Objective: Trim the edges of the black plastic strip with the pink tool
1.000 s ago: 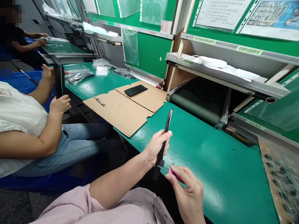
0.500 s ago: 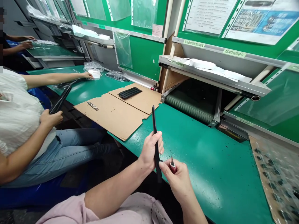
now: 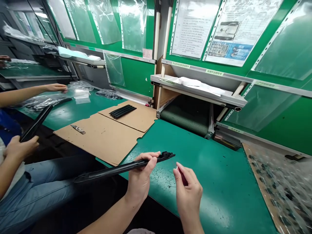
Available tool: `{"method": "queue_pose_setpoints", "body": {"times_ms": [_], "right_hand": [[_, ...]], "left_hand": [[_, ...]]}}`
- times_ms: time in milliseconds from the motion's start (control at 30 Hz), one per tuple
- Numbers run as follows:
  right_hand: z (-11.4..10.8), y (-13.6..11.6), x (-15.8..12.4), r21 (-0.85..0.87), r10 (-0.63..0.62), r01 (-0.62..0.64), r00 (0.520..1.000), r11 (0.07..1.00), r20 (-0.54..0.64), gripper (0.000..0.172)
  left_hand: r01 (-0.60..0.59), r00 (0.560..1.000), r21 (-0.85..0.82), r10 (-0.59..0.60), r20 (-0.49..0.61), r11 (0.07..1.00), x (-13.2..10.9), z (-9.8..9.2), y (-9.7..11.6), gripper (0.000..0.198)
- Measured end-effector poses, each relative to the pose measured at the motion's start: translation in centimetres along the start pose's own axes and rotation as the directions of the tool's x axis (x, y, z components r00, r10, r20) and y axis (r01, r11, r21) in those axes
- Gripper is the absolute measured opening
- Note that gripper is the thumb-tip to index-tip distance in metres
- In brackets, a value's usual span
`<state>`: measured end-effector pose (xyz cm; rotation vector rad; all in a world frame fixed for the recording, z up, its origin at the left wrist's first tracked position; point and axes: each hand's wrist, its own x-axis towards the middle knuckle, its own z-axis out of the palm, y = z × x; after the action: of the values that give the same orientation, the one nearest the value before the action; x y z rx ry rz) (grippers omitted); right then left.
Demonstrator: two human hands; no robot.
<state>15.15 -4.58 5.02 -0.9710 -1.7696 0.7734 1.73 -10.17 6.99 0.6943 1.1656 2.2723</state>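
My left hand is closed around a long black plastic strip, which lies nearly level and slants up to the right. At its right end, just past my fingers, sits a small raised clip-like part. In my right hand, closed, is a small knife with a dark red handle. Its thin blade points up and left, close to the strip's right end; I cannot tell whether they touch. Both hands are above the front edge of the green table.
Cardboard sheets to the left carry a row of short black strips and another knife. A conveyor belt opens at the back. Bagged parts lie right. A co-worker's hand holds a long black piece.
The strip has swung from upright to nearly level, its clip end now at the right. My right hand has moved from its lower end to that right end. The view has turned rightward.
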Motion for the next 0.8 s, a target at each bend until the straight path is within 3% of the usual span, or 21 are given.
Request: {"method": "queue_pose_setpoints", "body": {"times_ms": [133, 267, 367, 433, 500, 567, 667, 800], "right_hand": [[0.9, -0.1, -0.8, 0.001, -0.081, 0.081, 0.996, 0.997, -0.045, 0.023], [0.6, 0.4, -0.1, -0.142, -0.222, 0.200, 0.961, 0.970, -0.164, 0.022], [-0.6, 0.9, 1.5, -0.286, -0.273, 0.181, 0.904, 0.941, -0.328, 0.023], [-1.5, 1.3, 2.4, -0.282, -0.232, 0.129, 0.901, 0.951, -0.368, 0.027], [-1.9, 1.4, 2.6, -0.157, -0.118, 0.082, 0.964, 0.984, -0.238, 0.034], [-1.6, 1.2, 2.0, 0.046, -0.007, 0.005, 0.999, 0.999, 0.038, 0.041], [-0.3, -0.2, 0.0, 0.264, 0.061, -0.170, 0.925, 0.949, 0.376, 0.041], [1.2, -2.5, -2.0, 0.300, 0.159, -0.362, 0.831, 0.883, 0.533, 0.038]], "left_hand": [[-0.085, 0.996, 0.051, 0.084, 0.011, 0.995, -0.3, 0.3, 0.2, 0.009], [-0.108, 0.994, 0.090, 0.105, 0.042, 0.990, -0.9, 0.1, 0.7, 0.009], [-0.087, 0.995, 0.121, 0.079, 0.066, 0.989, -1.3, -0.2, 1.3, 0.009], [-0.053, 0.997, 0.132, 0.045, 0.060, 0.990, -1.2, -0.2, 1.8, 0.008], [-0.005, 1.000, 0.109, 0.004, 0.013, 0.994, -0.5, 0.0, 2.3, 0.008], [0.033, 0.998, 0.036, -0.031, -0.059, 0.999, 0.5, 0.4, 2.7, 0.010], [0.108, 0.987, -0.064, -0.115, -0.112, 0.992, 2.0, 1.2, 2.9, 0.018], [0.271, 0.958, -0.111, -0.279, -0.061, 0.956, 2.5, 1.8, 2.5, 0.031]]}}
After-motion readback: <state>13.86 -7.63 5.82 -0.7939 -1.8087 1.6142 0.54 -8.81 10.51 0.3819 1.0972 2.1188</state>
